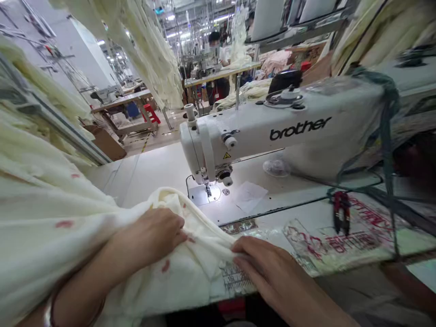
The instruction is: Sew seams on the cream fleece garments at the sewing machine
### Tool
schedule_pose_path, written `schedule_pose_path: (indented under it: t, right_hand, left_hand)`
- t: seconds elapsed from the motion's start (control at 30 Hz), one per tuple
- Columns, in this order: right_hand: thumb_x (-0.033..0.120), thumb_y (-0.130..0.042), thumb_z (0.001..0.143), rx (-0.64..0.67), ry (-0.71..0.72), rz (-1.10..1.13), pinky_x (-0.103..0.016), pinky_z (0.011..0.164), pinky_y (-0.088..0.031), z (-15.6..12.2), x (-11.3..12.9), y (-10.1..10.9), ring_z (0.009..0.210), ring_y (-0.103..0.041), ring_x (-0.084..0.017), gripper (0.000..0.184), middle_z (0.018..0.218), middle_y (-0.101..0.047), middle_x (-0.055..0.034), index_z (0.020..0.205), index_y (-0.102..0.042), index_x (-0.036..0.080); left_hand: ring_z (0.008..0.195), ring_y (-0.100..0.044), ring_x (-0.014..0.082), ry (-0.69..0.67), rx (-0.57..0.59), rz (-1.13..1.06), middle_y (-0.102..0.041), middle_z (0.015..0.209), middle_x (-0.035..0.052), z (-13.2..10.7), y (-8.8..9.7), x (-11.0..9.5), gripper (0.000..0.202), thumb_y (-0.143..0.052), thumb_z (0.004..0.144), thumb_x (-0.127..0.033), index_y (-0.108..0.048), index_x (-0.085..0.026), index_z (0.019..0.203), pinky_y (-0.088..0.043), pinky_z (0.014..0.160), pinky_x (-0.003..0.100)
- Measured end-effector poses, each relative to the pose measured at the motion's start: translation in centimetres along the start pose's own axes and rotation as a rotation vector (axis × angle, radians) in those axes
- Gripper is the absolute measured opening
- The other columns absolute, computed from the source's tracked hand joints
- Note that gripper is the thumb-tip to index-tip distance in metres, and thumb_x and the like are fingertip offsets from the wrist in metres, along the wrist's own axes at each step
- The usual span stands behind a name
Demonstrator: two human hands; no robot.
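Note:
A cream fabric (68, 227) with small red marks lies bunched over the left of the sewing table and reaches toward the needle plate (200, 194). My left hand (155, 231) rests on top of the fabric with its fingers curled into the cloth. My right hand (269, 268) lies at the fabric's right edge near the table's front, fingertips pinched on the hem. A white Brother sewing machine (272, 127) stands behind the hands, its needle just beyond the fabric.
Red-handled thread snips (341, 210) lie on the table at the right. Printed plastic sheets (327, 245) cover the table front. Cream garments hang overhead at left (150, 54). Other sewing stations and a person (215, 50) are far behind.

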State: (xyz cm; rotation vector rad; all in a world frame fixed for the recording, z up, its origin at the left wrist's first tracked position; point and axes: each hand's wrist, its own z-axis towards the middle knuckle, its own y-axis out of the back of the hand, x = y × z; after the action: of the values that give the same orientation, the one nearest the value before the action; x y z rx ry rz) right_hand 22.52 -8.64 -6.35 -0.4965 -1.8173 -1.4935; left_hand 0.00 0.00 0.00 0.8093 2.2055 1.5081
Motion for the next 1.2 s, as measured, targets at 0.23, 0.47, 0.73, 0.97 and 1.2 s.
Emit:
schedule_pose_path:
  t: [0.23,0.47,0.73,0.97,1.2]
  right_hand:
    - [0.011,-0.048,0.085,-0.152,-0.017,-0.388,-0.029,0.057,-0.04,2.2,-0.1,0.5,0.07,-0.058,-0.019,0.015,0.078,-0.059,-0.0033,0.073,-0.048,0.02]
    - [0.011,-0.054,0.083,-0.176,0.088,-0.316,-0.033,0.066,-0.048,2.3,-1.2,-0.1,0.082,-0.057,-0.022,0.009,0.087,-0.055,-0.006,0.08,-0.052,0.019]
    - [0.025,-0.053,0.079,0.026,0.054,0.33,-0.027,0.061,-0.037,2.0,0.0,3.8,0.068,-0.05,-0.015,0.011,0.069,-0.051,0.0029,0.07,-0.048,0.02]
    - [0.014,-0.048,0.08,-0.505,0.303,0.0,-0.031,0.064,-0.043,-0.2,1.0,4.5,0.073,-0.056,-0.018,0.008,0.077,-0.057,-0.0005,0.077,-0.051,0.021]
    - [0.027,-0.051,0.092,-0.796,0.482,0.181,-0.025,0.064,-0.047,-1.4,3.2,0.2,0.073,-0.055,-0.014,0.026,0.083,-0.054,-0.0007,0.117,-0.046,0.021]
  left_hand:
    - [0.083,-0.062,0.0275,0.119,-0.143,0.151,-0.065,0.091,0.0128,1.3,1.1,-2.2,0.019,-0.045,0.084,-0.02,-0.061,-0.013,0.091,-0.048,0.074,0.042]
    - [0.097,-0.052,0.0245,-0.305,-0.151,-0.036,-0.057,0.106,0.0104,4.8,-0.9,-4.4,0.023,-0.058,0.082,-0.029,-0.055,-0.013,0.098,-0.046,0.085,0.039]
    - [0.083,-0.058,0.0188,-0.258,-0.065,-0.229,-0.064,0.093,0.0045,1.8,3.3,-4.5,0.023,-0.058,0.084,-0.033,-0.054,-0.017,0.1,-0.041,0.072,0.029]
    - [0.075,-0.055,0.0126,-0.272,-0.159,-0.364,-0.063,0.083,0.0017,0.1,6.1,-5.5,0.025,-0.045,0.091,-0.036,-0.061,-0.017,0.09,-0.038,0.067,0.025]
    - [0.063,-0.05,0.0071,-0.132,-0.401,-0.317,-0.062,0.069,-0.0036,-2.2,10.0,-6.5,0.023,-0.053,0.087,-0.036,-0.066,-0.018,0.083,-0.034,0.058,0.021]
